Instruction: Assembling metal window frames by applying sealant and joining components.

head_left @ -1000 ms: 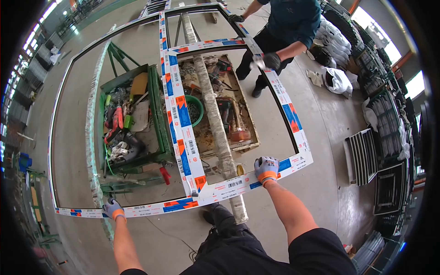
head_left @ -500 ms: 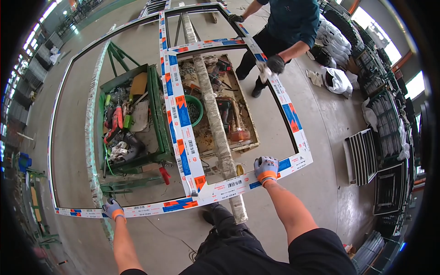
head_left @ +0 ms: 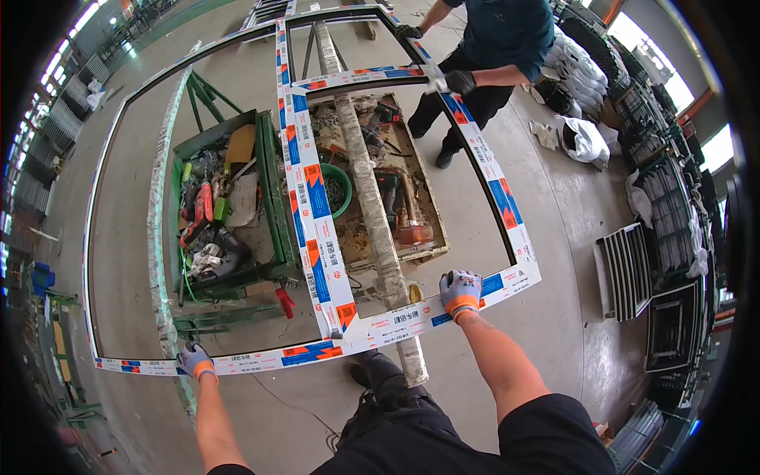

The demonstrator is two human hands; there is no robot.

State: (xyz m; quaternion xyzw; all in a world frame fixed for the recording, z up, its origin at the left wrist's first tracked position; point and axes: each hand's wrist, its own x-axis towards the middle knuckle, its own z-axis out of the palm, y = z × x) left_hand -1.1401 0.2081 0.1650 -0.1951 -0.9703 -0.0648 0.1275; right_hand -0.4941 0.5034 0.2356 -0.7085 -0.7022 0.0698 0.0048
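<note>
A large window frame (head_left: 318,226), wrapped in white film with blue and orange print, rests across two padded rails. My left hand (head_left: 195,361), in a grey glove with an orange cuff, is closed around its near bar toward the left corner. In a matching glove, my right hand (head_left: 461,291) grips the same bar near the right corner. Fingertips of both hands are partly hidden by the frame. Across from me, a co-worker's gloved hand (head_left: 459,81) holds a pale cloth-like thing against the right bar; the other gloved hand (head_left: 408,32) rests on the frame farther back.
Under the frame stand a green tool cart (head_left: 273,198) full of tools and a wooden tray (head_left: 431,229) with drills and a green basket (head_left: 336,190). The wrapped rails (head_left: 366,174) run lengthwise. White sacks (head_left: 584,138) and dark racks (head_left: 669,214) line the right side.
The co-worker's hand with the pale thing has slid away from me along the right bar. My hands and the window frame have stayed in place.
</note>
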